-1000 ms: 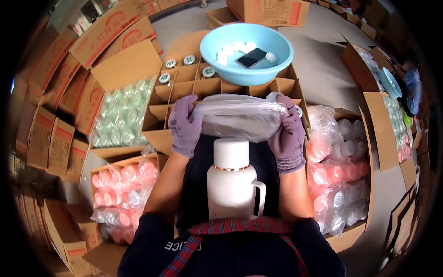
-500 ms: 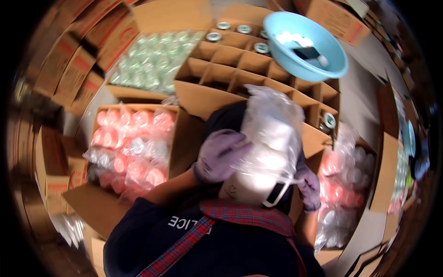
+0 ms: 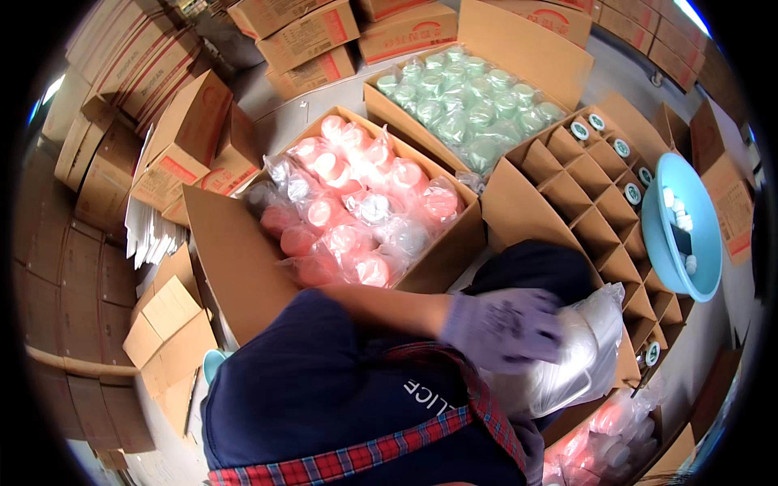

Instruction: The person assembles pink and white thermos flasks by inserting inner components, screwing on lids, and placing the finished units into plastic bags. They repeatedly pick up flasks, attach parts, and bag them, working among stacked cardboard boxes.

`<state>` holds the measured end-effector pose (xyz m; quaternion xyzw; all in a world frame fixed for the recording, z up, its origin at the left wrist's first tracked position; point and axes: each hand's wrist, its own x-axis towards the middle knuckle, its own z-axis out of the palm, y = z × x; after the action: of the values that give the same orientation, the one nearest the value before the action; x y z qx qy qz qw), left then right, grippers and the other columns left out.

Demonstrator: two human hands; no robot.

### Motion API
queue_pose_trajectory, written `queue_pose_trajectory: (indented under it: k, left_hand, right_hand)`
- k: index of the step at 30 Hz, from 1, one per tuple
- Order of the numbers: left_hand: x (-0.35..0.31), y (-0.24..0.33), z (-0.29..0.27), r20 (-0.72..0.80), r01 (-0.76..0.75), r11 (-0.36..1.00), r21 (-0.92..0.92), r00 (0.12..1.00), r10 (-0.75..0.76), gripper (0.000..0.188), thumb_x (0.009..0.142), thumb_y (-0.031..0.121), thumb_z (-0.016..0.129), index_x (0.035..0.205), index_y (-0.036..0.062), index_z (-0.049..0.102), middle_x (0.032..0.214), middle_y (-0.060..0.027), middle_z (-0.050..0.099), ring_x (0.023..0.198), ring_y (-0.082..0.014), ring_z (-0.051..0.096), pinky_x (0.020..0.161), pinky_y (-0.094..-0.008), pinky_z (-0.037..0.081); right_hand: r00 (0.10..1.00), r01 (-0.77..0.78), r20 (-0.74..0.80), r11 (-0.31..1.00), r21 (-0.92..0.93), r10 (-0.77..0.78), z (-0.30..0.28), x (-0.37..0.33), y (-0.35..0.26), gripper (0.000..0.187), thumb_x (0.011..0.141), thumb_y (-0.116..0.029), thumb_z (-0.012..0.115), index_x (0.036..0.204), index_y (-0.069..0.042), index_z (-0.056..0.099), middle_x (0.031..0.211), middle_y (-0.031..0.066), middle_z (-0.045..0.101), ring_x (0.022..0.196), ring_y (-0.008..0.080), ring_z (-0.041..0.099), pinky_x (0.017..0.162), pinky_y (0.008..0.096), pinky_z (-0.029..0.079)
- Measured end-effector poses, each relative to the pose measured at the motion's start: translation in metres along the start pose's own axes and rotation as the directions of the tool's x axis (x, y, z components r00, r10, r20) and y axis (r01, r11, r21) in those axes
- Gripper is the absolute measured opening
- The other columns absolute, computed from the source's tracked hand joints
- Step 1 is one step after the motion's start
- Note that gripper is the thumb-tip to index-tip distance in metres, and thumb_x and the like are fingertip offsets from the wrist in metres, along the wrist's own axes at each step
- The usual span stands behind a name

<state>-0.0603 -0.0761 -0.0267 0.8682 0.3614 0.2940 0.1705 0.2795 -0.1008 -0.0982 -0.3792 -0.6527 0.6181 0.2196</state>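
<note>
My left hand [image 3: 506, 326], in a pale purple glove, reaches in from the left across my lap. Its fingers lie over a clear plastic bag [image 3: 598, 336] and are smeared by motion, so their grip is unclear. Inside the bag is a white container with a loop handle [image 3: 571, 390]. A strip of purple-grey, perhaps my right hand [image 3: 531, 449], shows low beside my apron; its fingers are hidden. Just beyond the bag stands a divided carton [image 3: 559, 212] holding several jars with white-and-green lids.
An open carton of bagged pink and clear cups [image 3: 344, 215] stands left of my lap. Behind it is a carton of green bagged cups [image 3: 470, 105]. A blue basin [image 3: 705, 219] holds white pieces and a dark phone-like object. More pink cups [image 3: 604, 441] are at lower right. Stacked cartons [image 3: 312, 40] surround the area.
The view has swung left, so the cartons and bagged white container appear farther right. My left hand now lies across the bag. My right hand, visible by the handle before, is mostly hidden.
</note>
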Motion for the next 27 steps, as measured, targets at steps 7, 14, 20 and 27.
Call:
queue_pose_trajectory:
  k: [7,14,20,27]
  left_hand:
    - [0.124,0.013,0.057,0.634,-0.538,0.73,0.421,0.75,0.188,0.033,0.086,0.028,0.066,0.113,0.0112,0.074,0.11,-0.0079,0.07,0.106,-0.027,0.064,0.095,-0.0443,0.048]
    - [-0.005,-0.064,-0.033,-0.322,-0.046,0.99,0.137,0.943,0.088,0.03,0.083,0.043,0.067,0.086,0.0131,0.07,0.079,-0.0048,0.064,0.082,-0.0238,0.061,0.075,-0.0376,0.049]
    - [-0.204,-0.065,-0.183,-0.681,0.912,-0.03,0.408,0.282,-0.676,0.048,0.086,0.056,0.065,0.09,0.0085,0.07,0.08,-0.0141,0.07,0.076,-0.0322,0.069,0.072,-0.0428,0.053]
    - [-0.387,-0.168,-0.109,-0.35,0.686,-0.333,0.647,-0.121,-0.929,0.031,0.091,0.044,0.062,0.098,0.0168,0.074,0.091,-0.007,0.074,0.081,-0.0249,0.072,0.066,-0.0393,0.054]
  right_hand:
    - [0.988,-0.149,-0.045,0.988,0.041,0.15,-0.007,0.011,-0.015,0.03,0.097,-0.021,0.06,0.119,-0.002,0.063,0.113,0.013,0.068,0.103,0.0246,0.064,0.093,0.0369,0.05]
    - [0.972,-0.219,-0.048,0.962,0.162,0.229,-0.01,0.012,-0.014,0.034,0.098,-0.02,0.06,0.127,-0.003,0.061,0.116,0.0114,0.068,0.104,0.0216,0.063,0.093,0.0356,0.05]
    - [0.917,-0.285,-0.204,0.921,0.264,0.342,-0.002,0.044,0.003,0.032,0.098,-0.018,0.061,0.127,-0.005,0.065,0.101,0.0077,0.072,0.082,0.0141,0.063,0.073,0.0258,0.051]
    - [0.9,-0.433,-0.047,0.901,-0.007,0.432,0.014,0.098,-0.034,0.034,0.101,-0.02,0.058,0.131,-0.004,0.062,0.109,0.0109,0.071,0.086,0.016,0.066,0.076,0.0291,0.053]
